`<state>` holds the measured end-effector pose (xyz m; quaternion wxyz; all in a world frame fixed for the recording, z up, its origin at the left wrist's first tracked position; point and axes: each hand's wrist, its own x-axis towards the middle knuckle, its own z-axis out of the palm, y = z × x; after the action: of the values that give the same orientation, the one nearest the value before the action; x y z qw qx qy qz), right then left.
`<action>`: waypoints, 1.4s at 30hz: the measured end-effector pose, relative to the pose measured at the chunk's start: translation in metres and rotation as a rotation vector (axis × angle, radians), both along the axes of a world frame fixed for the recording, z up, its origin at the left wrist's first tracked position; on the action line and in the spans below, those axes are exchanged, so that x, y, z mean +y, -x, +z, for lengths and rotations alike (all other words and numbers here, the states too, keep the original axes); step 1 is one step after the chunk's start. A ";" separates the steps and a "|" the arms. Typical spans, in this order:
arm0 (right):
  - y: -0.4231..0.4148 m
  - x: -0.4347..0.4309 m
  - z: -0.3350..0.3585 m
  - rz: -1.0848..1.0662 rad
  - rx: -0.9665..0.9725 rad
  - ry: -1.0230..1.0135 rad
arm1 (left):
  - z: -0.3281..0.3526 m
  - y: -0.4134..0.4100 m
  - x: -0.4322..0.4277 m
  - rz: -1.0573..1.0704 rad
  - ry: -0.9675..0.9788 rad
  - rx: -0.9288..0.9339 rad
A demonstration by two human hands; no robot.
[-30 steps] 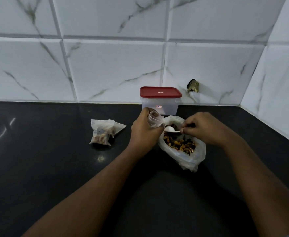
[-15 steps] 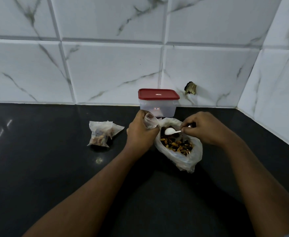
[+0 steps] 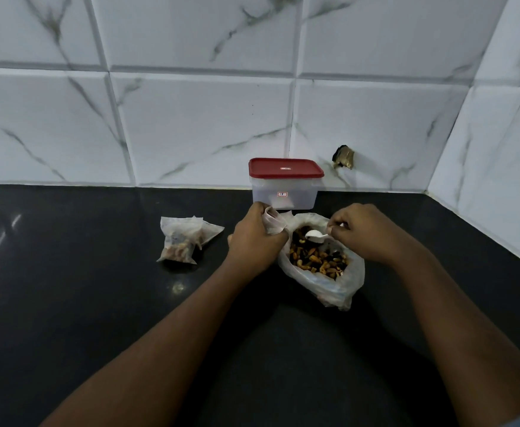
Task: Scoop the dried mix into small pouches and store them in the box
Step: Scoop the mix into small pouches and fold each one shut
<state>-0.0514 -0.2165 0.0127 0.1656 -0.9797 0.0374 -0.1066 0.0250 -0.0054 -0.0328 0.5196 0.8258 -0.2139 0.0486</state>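
Observation:
An open plastic bag (image 3: 332, 283) of brown and dark dried mix (image 3: 317, 257) lies on the black counter. My right hand (image 3: 360, 229) pinches a small white spoon (image 3: 315, 236) whose bowl hovers over the mix at the bag's mouth. My left hand (image 3: 254, 245) grips a small clear pouch (image 3: 272, 221) with its mouth held up, just left of the bag. Two filled pouches (image 3: 184, 240) lie together on the counter further left. The clear box with a red lid (image 3: 285, 183) stands shut against the wall behind my hands.
The black counter (image 3: 83, 303) runs to a white marble-tiled wall at the back and on the right. A small dark hole with a brass fitting (image 3: 343, 157) sits in the wall to the right of the box.
The spoon's bowl has dipped a little lower and rightward over the mix. My left hand keeps holding the pouch in the same place.

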 end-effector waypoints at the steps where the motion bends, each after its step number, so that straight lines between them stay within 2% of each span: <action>1: 0.000 0.000 0.001 0.010 0.027 0.005 | 0.000 0.000 0.000 0.000 0.004 0.002; 7: 0.005 -0.002 0.008 0.006 0.047 -0.040 | 0.002 0.001 0.002 0.007 0.014 -0.012; 18: 0.005 -0.005 0.001 -0.048 0.070 -0.354 | 0.002 0.001 0.003 -0.073 -0.019 -0.023; 24: 0.006 0.000 0.003 -0.024 0.126 -0.383 | 0.002 0.001 0.003 -0.066 -0.025 -0.023; 29: 0.002 0.006 -0.002 -0.027 0.090 -0.434 | 0.001 0.001 0.001 -0.067 -0.017 -0.019; 35: 0.003 -0.010 0.002 -0.079 0.078 -0.727 | 0.003 0.001 0.003 -0.094 0.008 -0.003; 42: 0.001 -0.010 0.004 -0.042 0.027 -0.931 | 0.001 -0.001 0.004 -0.135 -0.054 0.000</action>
<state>-0.0527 -0.2267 0.0164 0.5849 -0.8015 0.1034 -0.0689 0.0255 -0.0016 -0.0314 0.4992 0.8232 -0.2704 0.0079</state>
